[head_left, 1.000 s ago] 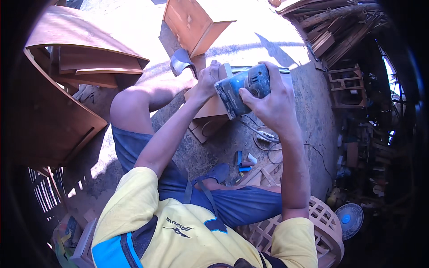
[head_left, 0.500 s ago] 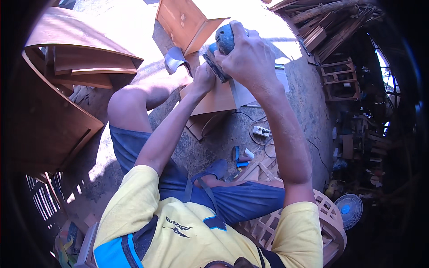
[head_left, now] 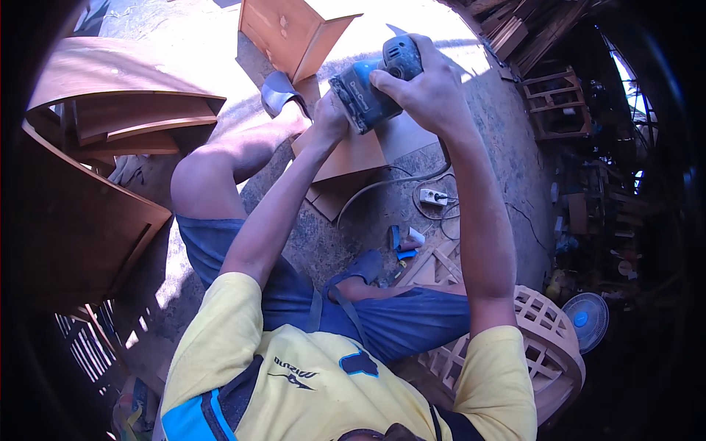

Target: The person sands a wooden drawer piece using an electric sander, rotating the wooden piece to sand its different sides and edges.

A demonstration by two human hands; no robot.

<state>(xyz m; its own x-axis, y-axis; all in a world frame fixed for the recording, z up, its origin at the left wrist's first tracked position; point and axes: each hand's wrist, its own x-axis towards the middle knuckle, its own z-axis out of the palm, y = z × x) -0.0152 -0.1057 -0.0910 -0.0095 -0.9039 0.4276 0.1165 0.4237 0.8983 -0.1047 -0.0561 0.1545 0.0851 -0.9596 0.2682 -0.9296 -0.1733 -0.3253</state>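
1. Large curved brown wooden furniture (head_left: 88,220) fills the left side, on a grey floor (head_left: 523,184)
2. A seated person in a yellow shirt (head_left: 346,404) and blue shorts (head_left: 412,323) reaches both bare arms forward, away from the body
3. A rounded wooden lattice (head_left: 551,345) stands at the lower right, with a fan (head_left: 586,322) just beyond it
4. A flat brown board (head_left: 357,158) is out in front, between the legs and below the hands; the left hand is the nearer one
5. The right hand (head_left: 430,88) grasps a sander by its rounded top, thumb across the body
6. The blue-green sander (head_left: 368,92) lies to the left of that hand, tilted, its long axis running from upper right to lower left, base turned toward the left hand; contact with the board cannot be told
7. The left hand (head_left: 330,117) is bent at the board's upper edge, seemingly gripping it, fingertips hidden
8. A white power socket (head_left: 432,196) sits on the floor, near the right forearm
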